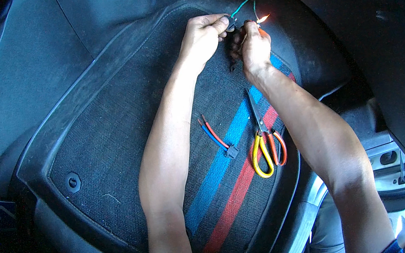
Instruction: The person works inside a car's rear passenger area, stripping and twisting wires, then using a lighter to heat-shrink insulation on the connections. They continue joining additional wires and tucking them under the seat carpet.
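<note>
My left hand [204, 42] pinches a small black connector [230, 22] with a green wire [241, 6] rising from it. My right hand [256, 46] grips an orange lighter [263, 33], mostly hidden by the fingers, with a lit flame [263, 18] at its top beside a second thin wire [254, 8]. A dark bundle [234, 53], too shadowed to make out, sits between the hands. Below them, scissors [263, 133] with yellow and red handles lie on the floor mat beside a black connector [232, 151] with short red and blue wires.
The dark floor mat [99, 155] with blue and red stripes lies in a car footwell, bordered by black plastic trim [38, 163]. A door sill [306, 215] runs along the lower right, where a grey-clad leg [326, 233] shows. Dark panels curve around the top and right.
</note>
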`<state>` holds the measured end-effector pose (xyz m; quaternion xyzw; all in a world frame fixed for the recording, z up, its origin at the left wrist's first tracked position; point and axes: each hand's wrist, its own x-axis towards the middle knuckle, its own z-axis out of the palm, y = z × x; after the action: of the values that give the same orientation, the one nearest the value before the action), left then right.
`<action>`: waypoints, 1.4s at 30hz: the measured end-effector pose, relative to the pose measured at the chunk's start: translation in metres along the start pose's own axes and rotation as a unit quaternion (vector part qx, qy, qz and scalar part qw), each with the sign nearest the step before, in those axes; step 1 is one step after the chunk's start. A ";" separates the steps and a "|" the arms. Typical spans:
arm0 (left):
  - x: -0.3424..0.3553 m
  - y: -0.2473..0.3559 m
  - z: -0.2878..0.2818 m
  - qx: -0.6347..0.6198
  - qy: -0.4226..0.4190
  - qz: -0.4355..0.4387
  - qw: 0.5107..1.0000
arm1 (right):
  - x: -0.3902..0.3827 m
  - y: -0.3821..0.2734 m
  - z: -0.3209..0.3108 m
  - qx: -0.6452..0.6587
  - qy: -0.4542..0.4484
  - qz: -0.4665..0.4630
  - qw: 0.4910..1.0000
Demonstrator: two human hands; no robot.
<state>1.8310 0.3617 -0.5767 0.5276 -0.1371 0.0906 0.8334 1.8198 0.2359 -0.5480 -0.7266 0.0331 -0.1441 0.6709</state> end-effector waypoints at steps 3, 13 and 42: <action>0.000 0.000 0.000 0.007 0.001 -0.001 1.000 | 0.004 -0.004 -0.010 -0.150 0.037 -0.038 0.987; -0.002 0.002 0.001 0.020 0.008 -0.009 1.000 | 0.010 -0.075 -0.072 -0.745 -0.114 -0.230 0.615; -0.001 0.001 -0.004 0.030 0.012 0.008 0.999 | 0.032 -0.090 -0.060 -0.764 -0.170 -0.256 0.567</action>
<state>1.8300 0.3657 -0.5773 0.5502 -0.1281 0.1076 0.8181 1.8218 0.1792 -0.4508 -0.9577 -0.1715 -0.1050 -0.2060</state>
